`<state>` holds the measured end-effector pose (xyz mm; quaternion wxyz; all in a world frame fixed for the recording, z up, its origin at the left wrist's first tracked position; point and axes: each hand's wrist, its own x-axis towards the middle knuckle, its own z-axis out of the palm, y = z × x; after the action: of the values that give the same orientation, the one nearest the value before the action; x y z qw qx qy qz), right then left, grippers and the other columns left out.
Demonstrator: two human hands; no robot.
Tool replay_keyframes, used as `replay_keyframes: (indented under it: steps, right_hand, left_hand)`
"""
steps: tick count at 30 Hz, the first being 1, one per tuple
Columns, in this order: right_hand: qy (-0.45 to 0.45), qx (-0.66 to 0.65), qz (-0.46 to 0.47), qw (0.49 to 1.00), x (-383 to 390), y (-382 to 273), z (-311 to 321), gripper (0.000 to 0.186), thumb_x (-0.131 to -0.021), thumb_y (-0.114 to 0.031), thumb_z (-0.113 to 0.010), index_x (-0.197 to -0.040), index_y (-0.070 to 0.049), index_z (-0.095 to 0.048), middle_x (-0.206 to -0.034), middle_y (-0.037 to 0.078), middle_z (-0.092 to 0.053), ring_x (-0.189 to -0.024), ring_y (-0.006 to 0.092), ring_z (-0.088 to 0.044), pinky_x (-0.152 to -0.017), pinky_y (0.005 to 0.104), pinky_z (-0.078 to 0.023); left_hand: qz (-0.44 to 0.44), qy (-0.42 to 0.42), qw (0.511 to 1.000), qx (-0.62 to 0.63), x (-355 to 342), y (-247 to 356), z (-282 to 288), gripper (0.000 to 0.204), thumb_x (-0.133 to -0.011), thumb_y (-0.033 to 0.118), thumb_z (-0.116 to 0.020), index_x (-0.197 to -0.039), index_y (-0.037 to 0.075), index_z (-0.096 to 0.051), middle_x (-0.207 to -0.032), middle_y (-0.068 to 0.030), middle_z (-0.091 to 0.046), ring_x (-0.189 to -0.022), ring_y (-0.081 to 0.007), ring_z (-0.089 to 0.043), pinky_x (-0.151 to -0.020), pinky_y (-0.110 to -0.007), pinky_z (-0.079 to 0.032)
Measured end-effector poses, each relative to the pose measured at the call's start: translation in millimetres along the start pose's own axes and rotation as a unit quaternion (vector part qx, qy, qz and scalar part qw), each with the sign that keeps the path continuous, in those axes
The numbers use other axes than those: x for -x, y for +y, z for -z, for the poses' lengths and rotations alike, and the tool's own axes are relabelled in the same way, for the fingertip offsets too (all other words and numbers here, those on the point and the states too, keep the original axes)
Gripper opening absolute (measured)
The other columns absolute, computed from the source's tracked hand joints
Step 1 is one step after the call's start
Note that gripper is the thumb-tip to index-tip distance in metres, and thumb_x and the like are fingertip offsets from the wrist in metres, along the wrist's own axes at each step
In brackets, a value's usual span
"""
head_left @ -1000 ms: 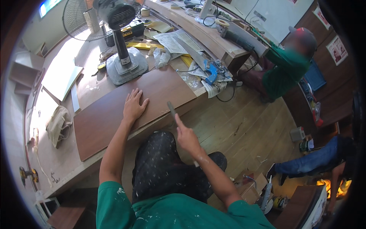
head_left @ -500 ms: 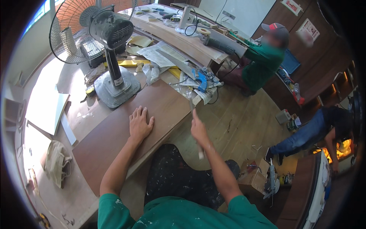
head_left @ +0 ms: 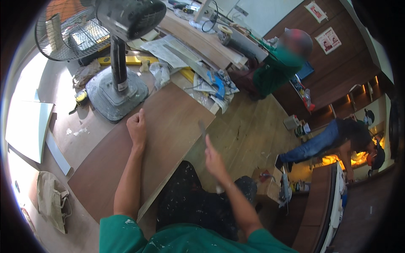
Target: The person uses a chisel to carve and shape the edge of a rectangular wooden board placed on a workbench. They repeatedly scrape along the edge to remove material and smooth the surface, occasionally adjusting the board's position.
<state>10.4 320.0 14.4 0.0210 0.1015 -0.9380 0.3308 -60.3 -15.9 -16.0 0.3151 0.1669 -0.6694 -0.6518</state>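
Note:
A brown wooden board (head_left: 168, 122) lies flat on the workbench, its near edge hanging over toward me. My left hand (head_left: 137, 128) rests on the board as a closed fist, knuckles down, holding nothing that I can see. My right hand (head_left: 214, 158) is off the board's near edge and grips a slim grey metal file (head_left: 202, 128) that points up along that edge. My paint-spattered dark trousers (head_left: 198, 202) are below the board.
A standing fan with a heavy round base (head_left: 116, 97) stands just behind the board. Papers, a yellow level (head_left: 126, 60) and a blue tool (head_left: 219, 84) lie beyond. A white panel (head_left: 27, 130) lies at left. Two other people (head_left: 274, 67) (head_left: 333, 141) crouch on the wooden floor.
My left hand has gone from spread flat on the board to a closed fist. My right hand with the file stays at the board's edge. The view has tilted closer.

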Motion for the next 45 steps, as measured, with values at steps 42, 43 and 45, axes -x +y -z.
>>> replay_keyframes:
  steps: [42,43,45]
  right_hand:
    - [0.05,0.015,0.067,0.996,-11.4,13.8,-4.1,0.064,-0.114,-0.016,-0.047,-0.173,-0.028,-0.028,-0.087,0.016,-0.059,-0.074,0.0303,-0.05,-0.075,0.0416,-0.051]
    - [0.012,-0.001,-0.012,1.0,-35.5,16.5,7.9,0.064,-0.113,-0.014,-0.047,-0.173,-0.027,-0.028,-0.097,0.024,-0.066,-0.081,0.038,-0.061,-0.081,0.0422,-0.054]
    - [-0.031,0.0,-0.121,0.992,-65.3,2.7,28.9,0.064,-0.113,-0.013,-0.047,-0.173,-0.026,-0.029,-0.109,0.033,-0.073,-0.092,0.046,-0.072,-0.09,0.043,-0.057]
  left_hand:
    - [0.014,-0.036,0.998,-0.041,2.0,10.2,-10.0,0.057,-0.11,0.027,-0.065,-0.07,0.007,-0.03,-0.065,0.0018,-0.026,-0.061,-0.0105,-0.024,-0.056,-0.039,-0.021]
    - [0.012,-0.038,0.998,-0.046,2.4,12.7,-9.5,0.057,-0.11,0.027,-0.065,-0.07,0.007,-0.03,-0.065,0.0017,-0.026,-0.061,-0.0106,-0.023,-0.055,-0.039,-0.021]
    - [0.018,-0.035,0.999,-0.037,0.3,9.6,-11.5,0.057,-0.11,0.027,-0.064,-0.07,0.007,-0.03,-0.066,0.0011,-0.026,-0.061,-0.011,-0.024,-0.056,-0.039,-0.022]
